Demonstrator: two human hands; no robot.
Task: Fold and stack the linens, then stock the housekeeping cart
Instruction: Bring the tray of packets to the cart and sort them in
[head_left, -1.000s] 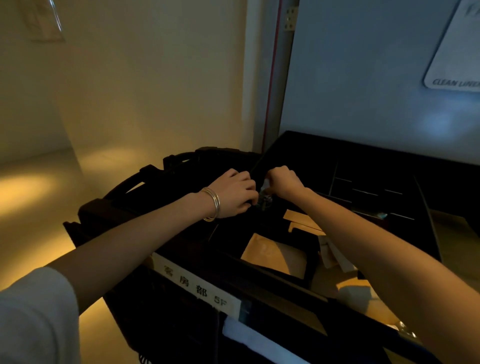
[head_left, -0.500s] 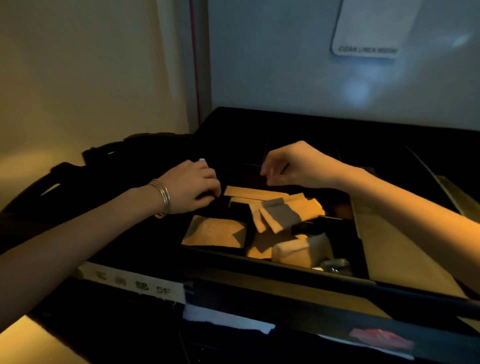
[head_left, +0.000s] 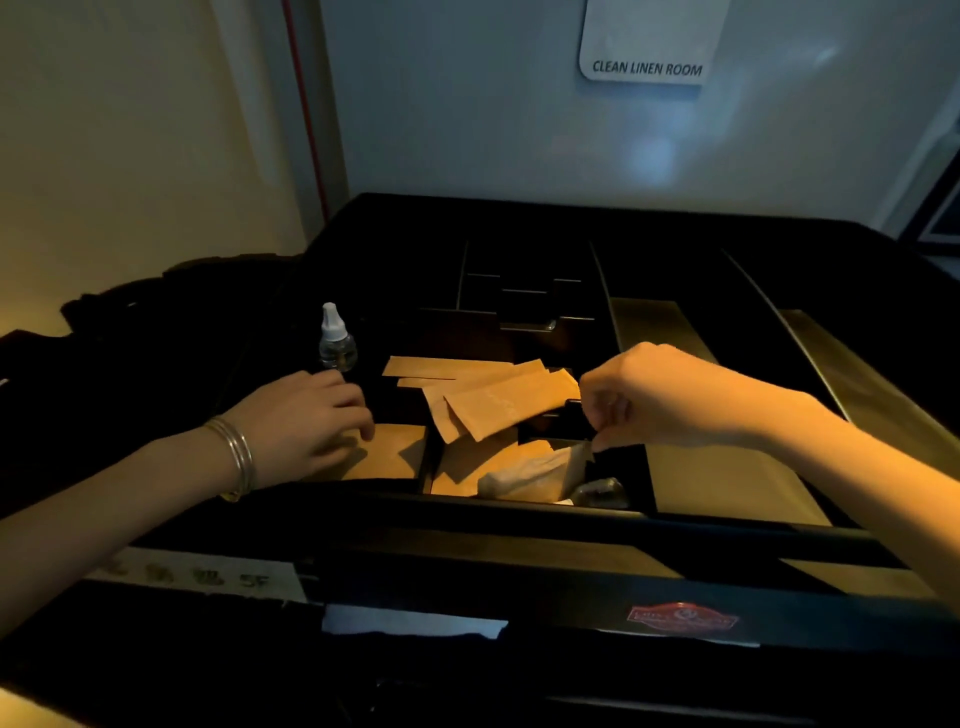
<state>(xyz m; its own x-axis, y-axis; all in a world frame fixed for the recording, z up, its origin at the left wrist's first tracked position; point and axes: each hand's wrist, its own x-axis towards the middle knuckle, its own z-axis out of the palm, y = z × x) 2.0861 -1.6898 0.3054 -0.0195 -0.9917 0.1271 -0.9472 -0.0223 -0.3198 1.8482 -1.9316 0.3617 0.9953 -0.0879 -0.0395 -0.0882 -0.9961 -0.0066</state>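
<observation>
Changed since half a second ago: a small clear bottle (head_left: 336, 340) with a white nozzle now stands upright in view at the tray's left edge, just behind your left hand (head_left: 306, 422), which has dropped lower and flatter.

Near edge of the housekeeping cart (head_left: 519, 587): a white label strip (head_left: 200, 574) ending in "5F" at the left, a red badge (head_left: 683, 618) toward the right.

Your left hand, bangles (head_left: 236, 457) on the wrist: fingers relaxed and extended, holding nothing, fingertips resting on the brown packet (head_left: 389, 452) in the tray's front-left compartment.

Your right hand (head_left: 670, 397): fingers curled, hovering over the dark dividers at the tray's middle; you cannot tell whether the fingertips pinch anything.

Front-middle compartment: a pale wrapped bundle (head_left: 530, 475) on more brown paper, a crinkled clear wrapper (head_left: 600, 493) at its right.

Middle of the tray: loose brown paper sachets (head_left: 493, 397), overlapping and tilted across the dividers, between your two hands.

Rear compartments (head_left: 524, 301): dark, contents unreadable.

No linens are identifiable on the cart.

Wall behind: a sign (head_left: 649, 47) reading "CLEAN LINEN ROOM".
</observation>
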